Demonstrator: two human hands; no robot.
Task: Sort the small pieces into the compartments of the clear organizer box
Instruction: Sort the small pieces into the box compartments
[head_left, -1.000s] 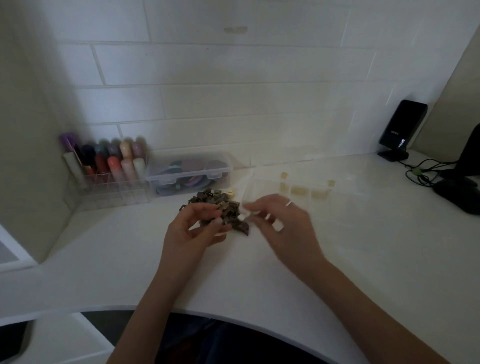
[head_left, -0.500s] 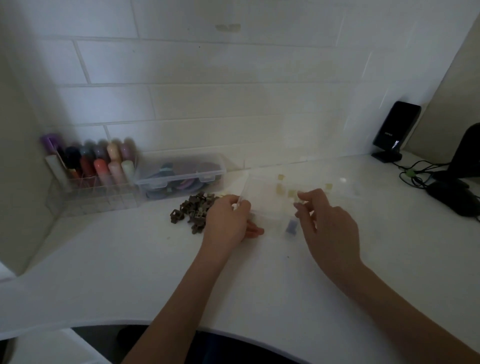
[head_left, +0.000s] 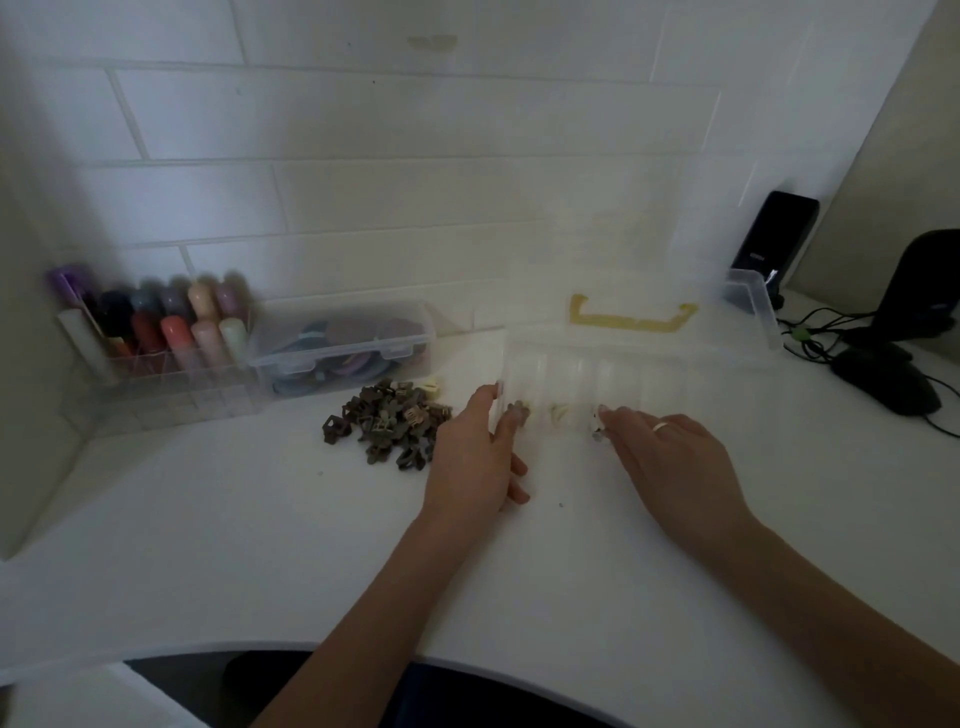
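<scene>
- Your left hand (head_left: 475, 457) rested at the left end of the box (head_left: 644, 364), thumb against its end wall, fingers curled at the front edge; it appeared to grip that corner.
- Your right hand (head_left: 675, 457) lay with fingers extended at the front wall, touching it; nothing visibly held.
- The box sat on the tabletop (head_left: 260, 519), lid raised behind, a few pieces in the front compartments.
- The pile (head_left: 387, 423) of dark pieces lay just left of your left hand, unsorted.
- Risk, in my judgement: the light box could slide or tip if you pushed unevenly, spilling sorted pieces.
- Your left wrist could sweep the pile.
</scene>
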